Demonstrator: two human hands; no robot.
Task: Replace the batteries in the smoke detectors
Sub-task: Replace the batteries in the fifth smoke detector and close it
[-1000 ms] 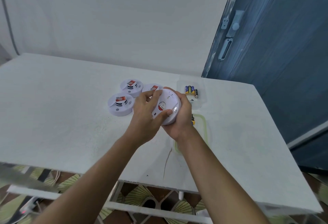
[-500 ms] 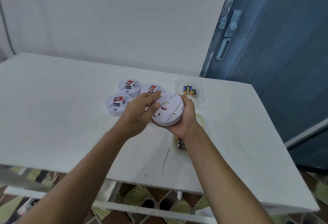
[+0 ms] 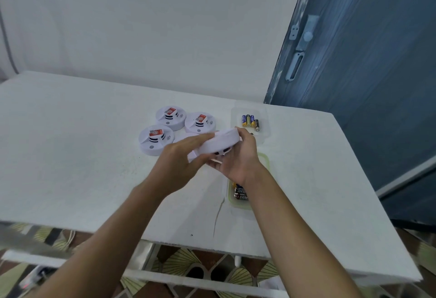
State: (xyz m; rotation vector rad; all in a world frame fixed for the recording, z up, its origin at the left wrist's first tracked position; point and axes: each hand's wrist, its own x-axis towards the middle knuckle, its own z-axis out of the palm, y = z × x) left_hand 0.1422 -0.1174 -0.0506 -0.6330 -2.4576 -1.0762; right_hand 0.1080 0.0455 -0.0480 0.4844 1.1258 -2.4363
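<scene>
- Head view: both hands meet over the middle of a white table (image 3: 70,146), holding a white round plastic smoke detector (image 3: 218,143) between them, lifted off the surface and tilted, with its dark side vents facing down toward the person.
- The right hand (image 3: 238,164) cups the detector from below, palm up, with its fingertips (image 3: 238,130) curled over the far rim.
- The left hand (image 3: 180,164) grips the detector's left side, fingers laid across the top and thumb against the near edge; this hand is blurred, so the exact finger contact is hard to read.
- Just beyond the left hand, 3 white round smoke detectors with red labels (image 3: 156,139) lie face up on the table in a close cluster, 2 farther away and 1 nearer and to the left.
- A plain white disc (image 3: 186,137) shows partly between that cluster and the left hand's fingers; what it is cannot be told.
- Beyond the right hand sits a clear shallow plastic tray (image 3: 236,111) holding 4 small batteries (image 3: 249,122) side by side.
- Under and behind the right wrist lies a green-rimmed clear container (image 3: 266,164) with dark, red-marked batteries (image 3: 241,194) inside, partly hidden by the forearm.
- A dark blue wooden door (image 3: 365,66) stands to the right of the right arm.
</scene>
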